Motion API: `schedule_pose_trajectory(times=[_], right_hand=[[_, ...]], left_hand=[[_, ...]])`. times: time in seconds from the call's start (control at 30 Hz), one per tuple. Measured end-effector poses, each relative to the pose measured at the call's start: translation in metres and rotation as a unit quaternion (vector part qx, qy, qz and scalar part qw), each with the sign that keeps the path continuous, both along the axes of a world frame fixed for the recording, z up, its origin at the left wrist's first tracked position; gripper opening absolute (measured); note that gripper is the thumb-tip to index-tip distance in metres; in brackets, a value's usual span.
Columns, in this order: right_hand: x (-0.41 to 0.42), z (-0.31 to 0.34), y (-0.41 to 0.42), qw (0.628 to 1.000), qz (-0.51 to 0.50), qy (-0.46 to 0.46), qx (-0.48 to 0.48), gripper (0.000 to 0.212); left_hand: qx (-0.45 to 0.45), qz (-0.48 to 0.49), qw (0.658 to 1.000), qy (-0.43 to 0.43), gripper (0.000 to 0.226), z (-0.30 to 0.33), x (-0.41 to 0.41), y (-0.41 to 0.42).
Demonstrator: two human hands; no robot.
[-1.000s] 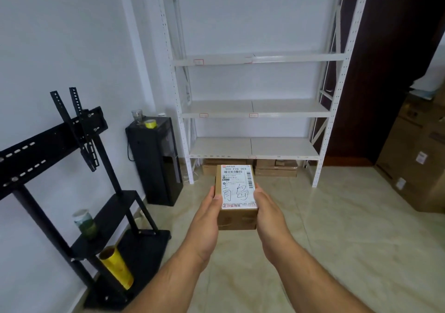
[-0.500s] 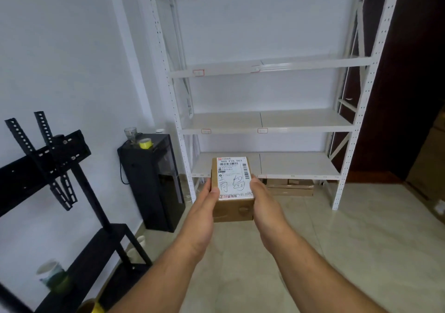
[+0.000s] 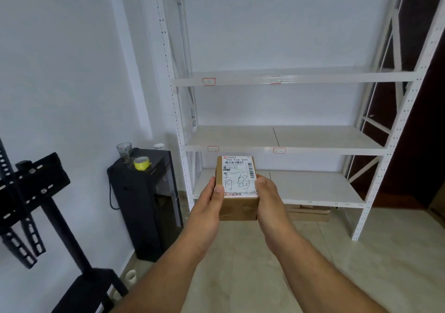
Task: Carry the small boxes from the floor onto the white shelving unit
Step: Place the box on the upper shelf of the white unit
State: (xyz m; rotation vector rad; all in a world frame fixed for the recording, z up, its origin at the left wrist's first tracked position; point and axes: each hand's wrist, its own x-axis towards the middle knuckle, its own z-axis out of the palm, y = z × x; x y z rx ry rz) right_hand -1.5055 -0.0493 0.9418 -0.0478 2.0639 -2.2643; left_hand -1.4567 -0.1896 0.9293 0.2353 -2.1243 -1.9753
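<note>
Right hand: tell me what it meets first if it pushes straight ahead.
Probably the lowest board of the white shelving unit; the right hand and small box point there, and the way looks free, though depth is unclear.

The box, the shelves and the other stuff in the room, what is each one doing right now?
small box: held up off the floor, label on top
left hand: gripping the box's left side
right hand: gripping the box's right side
white shelving unit: standing, visible shelves bare
glass: upright on the black cabinet
yellow tape roll: lying flat beside the glass
</note>
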Motion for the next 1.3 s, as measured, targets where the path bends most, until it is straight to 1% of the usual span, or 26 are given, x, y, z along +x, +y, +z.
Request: schedule_pose_trajectory(times=[0.03, 0.07, 0.23, 0.4, 0.43, 0.53, 0.67, 0.77, 0.87, 0.93, 1.07, 1.2, 1.3], right_hand=[[-0.013, 0.003, -0.011, 1.000, -0.004, 0.003, -0.003, 0.032], [-0.026, 0.006, -0.021, 1.000, -0.006, 0.008, -0.004, 0.032], [-0.090, 0.017, -0.059, 0.999, 0.006, 0.034, 0.005, 0.037], [-0.164, 0.015, -0.080, 0.999, 0.019, 0.025, -0.013, 0.042], [-0.181, 0.015, -0.082, 0.999, 0.020, 0.025, -0.017, 0.042], [-0.237, 0.019, -0.085, 0.999, 0.021, 0.022, -0.027, 0.041], [-0.309, 0.037, -0.090, 0.999, 0.022, 0.028, -0.020, 0.048], [-0.353, 0.056, -0.102, 0.999, 0.024, 0.038, -0.006, 0.049], [-0.390, 0.069, -0.119, 0.999, 0.030, 0.044, -0.007, 0.043], [-0.412, 0.075, -0.130, 0.998, 0.031, 0.044, -0.019, 0.039], [-0.457, 0.085, -0.157, 0.998, 0.029, 0.052, -0.023, 0.040], [-0.500, 0.097, -0.198, 0.996, 0.023, 0.089, -0.003, 0.041], [-0.532, 0.112, -0.231, 0.992, 0.013, 0.125, 0.014, 0.046]], left_hand=[[-0.001, -0.007, 1.000, 0.006, 0.058, 0.005, -0.013, -0.011], [-0.004, -0.015, 1.000, 0.007, 0.057, 0.008, -0.027, -0.023], [-0.014, -0.022, 1.000, -0.002, 0.084, 0.020, -0.095, -0.065], [-0.023, -0.008, 1.000, -0.010, 0.107, 0.021, -0.176, -0.087], [-0.023, -0.007, 1.000, -0.011, 0.106, 0.022, -0.194, -0.088], [-0.034, -0.007, 0.999, -0.017, 0.093, 0.029, -0.246, -0.087], [-0.025, -0.011, 1.000, 0.000, 0.099, 0.049, -0.310, -0.092], [-0.031, -0.014, 0.999, 0.025, 0.095, 0.066, -0.347, -0.104], [-0.043, -0.009, 0.998, 0.037, 0.082, 0.078, -0.379, -0.119], [-0.054, -0.005, 0.998, 0.041, 0.077, 0.082, -0.403, -0.130], [-0.060, 0.003, 0.997, 0.041, 0.080, 0.087, -0.455, -0.162], [-0.061, -0.002, 0.996, 0.067, 0.087, 0.096, -0.505, -0.204], [-0.058, -0.009, 0.994, 0.097, 0.082, 0.110, -0.541, -0.238]])
